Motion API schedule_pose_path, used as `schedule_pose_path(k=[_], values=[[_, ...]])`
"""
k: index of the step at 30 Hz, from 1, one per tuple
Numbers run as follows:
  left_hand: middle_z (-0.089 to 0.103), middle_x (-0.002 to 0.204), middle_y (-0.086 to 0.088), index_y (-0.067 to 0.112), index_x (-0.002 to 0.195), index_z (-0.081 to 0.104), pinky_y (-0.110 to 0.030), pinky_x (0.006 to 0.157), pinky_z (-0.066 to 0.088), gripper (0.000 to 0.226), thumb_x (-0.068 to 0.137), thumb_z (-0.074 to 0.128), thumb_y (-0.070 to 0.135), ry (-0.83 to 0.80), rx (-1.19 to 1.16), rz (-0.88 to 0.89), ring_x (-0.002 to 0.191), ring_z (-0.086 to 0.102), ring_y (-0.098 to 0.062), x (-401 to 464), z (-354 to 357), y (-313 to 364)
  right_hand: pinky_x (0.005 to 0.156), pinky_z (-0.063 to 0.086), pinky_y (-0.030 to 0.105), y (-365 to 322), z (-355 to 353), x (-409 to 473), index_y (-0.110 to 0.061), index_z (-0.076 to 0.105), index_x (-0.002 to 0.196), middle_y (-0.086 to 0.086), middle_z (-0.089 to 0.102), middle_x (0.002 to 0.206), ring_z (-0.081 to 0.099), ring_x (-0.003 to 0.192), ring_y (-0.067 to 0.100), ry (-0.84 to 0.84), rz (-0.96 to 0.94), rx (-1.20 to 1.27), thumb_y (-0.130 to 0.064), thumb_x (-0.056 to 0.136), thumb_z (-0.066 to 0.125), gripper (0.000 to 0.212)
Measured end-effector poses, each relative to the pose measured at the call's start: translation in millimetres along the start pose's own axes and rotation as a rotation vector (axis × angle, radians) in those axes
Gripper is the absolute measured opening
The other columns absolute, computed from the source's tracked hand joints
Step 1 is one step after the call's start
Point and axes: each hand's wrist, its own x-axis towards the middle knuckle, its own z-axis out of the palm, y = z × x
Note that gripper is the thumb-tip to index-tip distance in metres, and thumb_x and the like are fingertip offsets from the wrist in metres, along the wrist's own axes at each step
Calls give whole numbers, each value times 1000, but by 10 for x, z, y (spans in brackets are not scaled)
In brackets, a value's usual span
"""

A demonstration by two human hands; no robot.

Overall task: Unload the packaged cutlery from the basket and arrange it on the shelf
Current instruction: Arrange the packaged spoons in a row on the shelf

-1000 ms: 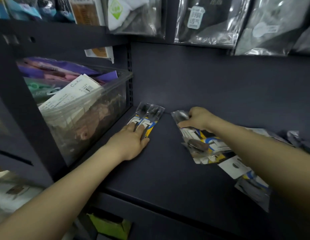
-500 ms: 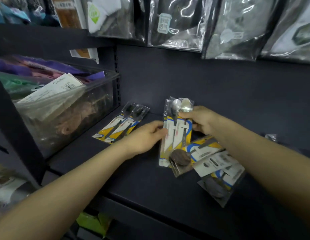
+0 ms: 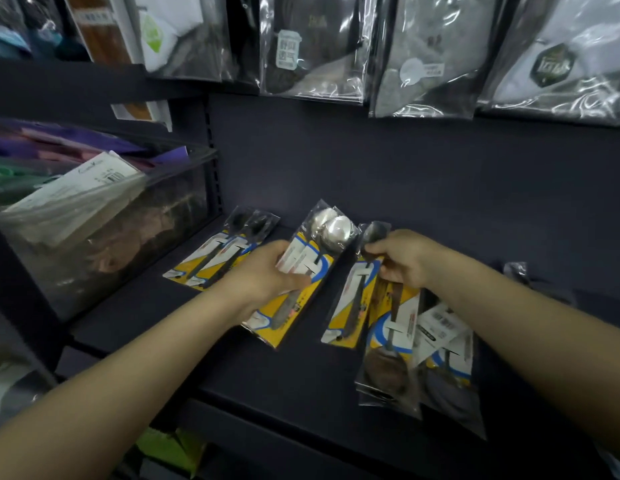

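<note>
While a pack of two spoons [image 3: 303, 271] is gripped at its middle by the left hand [image 3: 267, 275], with the fingers closed around its card, the pack is held tilted just above the dark shelf [image 3: 156, 306], its shiny spoon bowls pointing toward the back wall. A further cutlery pack [image 3: 351, 299] is pinched near its top by the right hand [image 3: 403, 259], whose fingers are curled shut on the plastic; its lower end is seen against the shelf, though contact cannot be told. Beneath and beside the right wrist, a loose pile of packs [image 3: 416, 358] is spread on the shelf, overlapping one another, some turned with their bowls toward the front edge. To the left, one pack [image 3: 223, 251] is laid flat on the shelf, apart from both hands. A clear plastic bin [image 3: 104, 237] filled with bagged goods is placed at the shelf's left end. Bagged socks [image 3: 422, 57] are hung in a row above.
</note>
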Motion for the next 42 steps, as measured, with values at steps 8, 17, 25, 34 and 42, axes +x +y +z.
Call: schedule_pose_path(k=[8,17,25,34,42], values=[[58,81,8,16,95,55,-18,58,37,28,74,73,17,394,342,68,74,54,-9,-191,-782,13,34,42,11,-320,691,114,-7,54,82,5,54,75,51,63,13,-66,-30,108,-5,93,49,13],[67,78,3,8,96,63,-15,62,46,22,76,72,8,244,54,7,66,61,-5,-299,-1103,-294,38,51,18,-274,1230,346,-4,53,83,8,55,82,57,68,14,54,-53,-1,0,86,60,9],[64,72,-1,15,80,62,-15,57,48,9,81,67,8,74,-103,54,56,58,-2,-241,-760,-140,51,40,20,-360,1184,95,-20,54,71,-3,56,66,55,58,9,-71,-344,-121,-37,90,55,26],[50,58,-2,10,70,52,-33,52,24,26,93,48,24,299,457,126,56,46,-18,-187,-856,-114,61,51,15,-289,593,133,-8,62,81,5,60,78,58,73,13,-182,-209,-176,14,85,47,27],[48,58,2,8,75,55,-23,48,31,27,93,49,27,261,514,114,52,42,-9,-261,-890,-108,55,42,22,-215,825,374,-7,58,70,10,56,70,51,64,18,49,-183,-427,1,82,63,15]])
